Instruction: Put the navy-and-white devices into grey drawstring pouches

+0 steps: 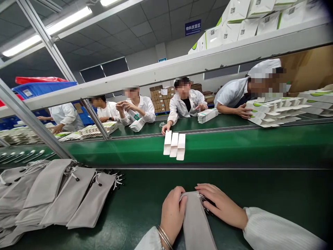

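Note:
A grey drawstring pouch [197, 222] lies in front of me on the dark green work surface, its lower end running out of view at the bottom. My left hand [172, 211] is closed on the pouch's upper left corner, thumb over the cloth. My right hand [224, 205] has its fingers and thumb around the upper right edge, where white cords and black cord ends partly show. Some of that grip is hidden by the fingers. To the left, a heap of similar grey pouches [84, 194] has its cords pointing away from me.
A green conveyor belt [125, 149] runs across behind the work surface. Three white open cartons [174, 145] stand on it by a co-worker's hand [166, 128]. More co-workers sit opposite among stacked cartons [275, 109]. A metal frame post [39, 119] rises at left; a shelf beam [156, 74] crosses above.

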### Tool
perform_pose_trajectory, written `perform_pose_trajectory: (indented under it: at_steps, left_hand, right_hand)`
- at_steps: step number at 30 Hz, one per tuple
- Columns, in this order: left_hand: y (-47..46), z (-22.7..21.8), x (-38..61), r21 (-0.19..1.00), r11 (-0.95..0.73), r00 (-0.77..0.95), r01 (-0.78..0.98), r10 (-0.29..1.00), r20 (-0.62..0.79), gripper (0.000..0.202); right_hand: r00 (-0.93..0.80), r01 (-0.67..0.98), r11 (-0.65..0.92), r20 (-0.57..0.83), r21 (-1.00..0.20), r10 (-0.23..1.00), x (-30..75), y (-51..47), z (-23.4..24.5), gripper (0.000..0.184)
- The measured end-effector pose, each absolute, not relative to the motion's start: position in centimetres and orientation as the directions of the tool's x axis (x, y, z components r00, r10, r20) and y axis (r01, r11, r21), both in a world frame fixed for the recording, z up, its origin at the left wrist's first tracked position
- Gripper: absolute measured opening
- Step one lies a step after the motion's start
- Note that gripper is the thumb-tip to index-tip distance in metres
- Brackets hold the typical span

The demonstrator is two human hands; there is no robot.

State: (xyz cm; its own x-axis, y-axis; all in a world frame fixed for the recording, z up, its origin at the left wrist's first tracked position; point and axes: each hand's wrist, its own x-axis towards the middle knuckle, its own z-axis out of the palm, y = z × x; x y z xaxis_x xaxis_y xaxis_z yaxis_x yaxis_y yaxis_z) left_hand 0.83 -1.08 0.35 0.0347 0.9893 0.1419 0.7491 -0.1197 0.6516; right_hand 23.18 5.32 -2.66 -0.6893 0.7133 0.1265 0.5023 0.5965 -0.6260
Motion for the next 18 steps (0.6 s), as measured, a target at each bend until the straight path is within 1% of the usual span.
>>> perform_pose_trajectory:
  at_steps: [3, 7, 15, 18]
  left_hand:
    - [-0.99, 0.38, 0.75, 0.657, -0.109, 0.029, 0.746, 0.991, 0.131, 0.021]
    - [-0.86, 0.37, 0.60, 0.671, -0.098, 0.035, 0.735, 0.994, 0.107, 0.025]
    - [-0.54, 0.83, 0.77, 0.678, -0.028, 0.027, 0.735, 1.000, 0.012, 0.034]
    - [-0.43, 1.02, 0.76, 0.675, -0.014, 0.020, 0.738, 1.000, -0.001, 0.036]
  right_hand:
    - [-0.691, 0.497, 0.600, 0.133, -0.626, 0.711, 23.08, 5.27, -2.35, 0.039]
    - [-0.691, 0.496, 0.615, 0.149, -0.613, 0.707, 22.86, 5.20, -1.83, 0.040]
    - [-0.669, 0.450, 0.649, 0.249, -0.614, 0.700, 22.75, 5.31, -2.04, 0.036]
    - [-0.666, 0.437, 0.658, 0.271, -0.614, 0.695, 22.74, 5.42, -2.28, 0.036]
